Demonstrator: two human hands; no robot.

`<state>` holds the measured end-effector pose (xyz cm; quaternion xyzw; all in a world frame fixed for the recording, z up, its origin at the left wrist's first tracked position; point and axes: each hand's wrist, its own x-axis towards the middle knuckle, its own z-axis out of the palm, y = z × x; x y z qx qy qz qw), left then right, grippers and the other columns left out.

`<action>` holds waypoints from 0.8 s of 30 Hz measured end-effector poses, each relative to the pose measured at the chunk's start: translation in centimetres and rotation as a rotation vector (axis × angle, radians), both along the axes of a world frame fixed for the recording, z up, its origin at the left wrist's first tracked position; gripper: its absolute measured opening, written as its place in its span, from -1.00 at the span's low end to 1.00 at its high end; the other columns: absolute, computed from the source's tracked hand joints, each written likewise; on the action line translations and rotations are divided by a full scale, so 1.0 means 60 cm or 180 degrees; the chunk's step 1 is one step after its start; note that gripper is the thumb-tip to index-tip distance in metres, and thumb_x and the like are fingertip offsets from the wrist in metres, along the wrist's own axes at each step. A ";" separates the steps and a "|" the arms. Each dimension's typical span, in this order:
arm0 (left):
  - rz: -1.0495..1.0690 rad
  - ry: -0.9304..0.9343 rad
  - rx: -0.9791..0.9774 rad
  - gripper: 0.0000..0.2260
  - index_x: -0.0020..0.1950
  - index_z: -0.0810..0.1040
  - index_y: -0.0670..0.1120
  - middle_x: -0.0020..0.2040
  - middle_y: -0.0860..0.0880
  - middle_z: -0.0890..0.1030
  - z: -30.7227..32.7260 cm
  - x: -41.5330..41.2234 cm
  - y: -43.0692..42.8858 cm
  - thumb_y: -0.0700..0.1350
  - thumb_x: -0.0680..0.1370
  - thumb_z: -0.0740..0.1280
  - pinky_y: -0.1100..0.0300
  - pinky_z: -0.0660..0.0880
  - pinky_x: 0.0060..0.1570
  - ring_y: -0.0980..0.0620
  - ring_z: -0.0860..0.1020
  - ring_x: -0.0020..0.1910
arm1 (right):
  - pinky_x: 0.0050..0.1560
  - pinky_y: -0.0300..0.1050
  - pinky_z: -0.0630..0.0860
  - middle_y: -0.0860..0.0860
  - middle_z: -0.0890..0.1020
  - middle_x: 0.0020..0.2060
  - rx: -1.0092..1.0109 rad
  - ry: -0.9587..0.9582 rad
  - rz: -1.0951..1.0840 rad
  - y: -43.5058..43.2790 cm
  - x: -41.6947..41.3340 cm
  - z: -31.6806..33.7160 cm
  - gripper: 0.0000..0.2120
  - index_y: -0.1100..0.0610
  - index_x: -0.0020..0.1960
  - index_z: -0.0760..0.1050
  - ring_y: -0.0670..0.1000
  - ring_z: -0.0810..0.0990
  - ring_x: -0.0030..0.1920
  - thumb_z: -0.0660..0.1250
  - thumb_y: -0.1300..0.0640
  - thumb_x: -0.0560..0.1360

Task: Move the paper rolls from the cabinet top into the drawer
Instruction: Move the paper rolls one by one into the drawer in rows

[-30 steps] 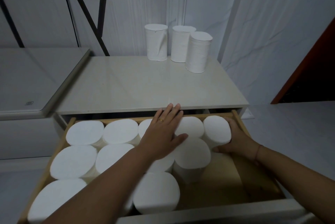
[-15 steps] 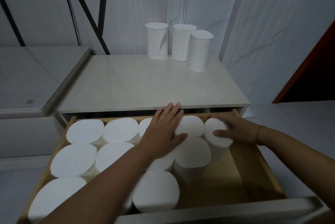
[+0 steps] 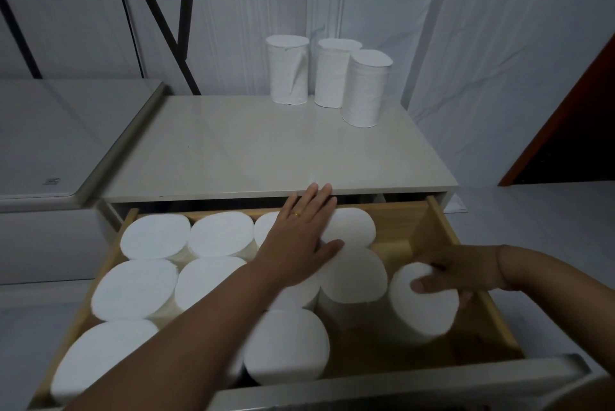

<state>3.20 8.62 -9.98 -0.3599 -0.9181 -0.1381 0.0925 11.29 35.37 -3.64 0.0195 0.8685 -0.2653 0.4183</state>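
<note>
Three white paper rolls stand upright at the back of the cabinet top (image 3: 253, 151): a left roll (image 3: 287, 69), a middle roll (image 3: 332, 72) and a right roll (image 3: 366, 87). Below, the open wooden drawer (image 3: 442, 227) holds several upright rolls packed together. My left hand (image 3: 299, 241) lies flat, fingers spread, on the rolls near the drawer's back middle. My right hand (image 3: 456, 274) grips one paper roll (image 3: 422, 304) at the drawer's right side, thumb on its top; the roll looks blurred.
A lower grey surface (image 3: 60, 134) adjoins the cabinet on the left. Black metal rods (image 3: 159, 17) lean against the white wall behind. A dark red door frame (image 3: 572, 111) is at the right. Bare wood shows at the drawer's right back corner.
My right hand has pulled the rightmost roll from the drawer's back right corner toward the front, along the right side. My left hand has stayed pressed on the rolls.
</note>
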 end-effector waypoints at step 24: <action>-0.0454 -0.0396 -0.0175 -0.40 0.54 0.01 0.04 0.56 0.09 0.00 -0.008 0.014 -0.002 0.28 0.57 -0.02 0.20 -0.30 0.44 0.15 -0.12 0.52 | 0.16 0.01 0.48 0.29 0.52 0.23 -0.0730 -0.0636 -0.0791 -0.096 0.057 -0.054 -0.06 0.18 0.25 0.46 0.13 0.54 -0.01 0.37 -0.43 0.08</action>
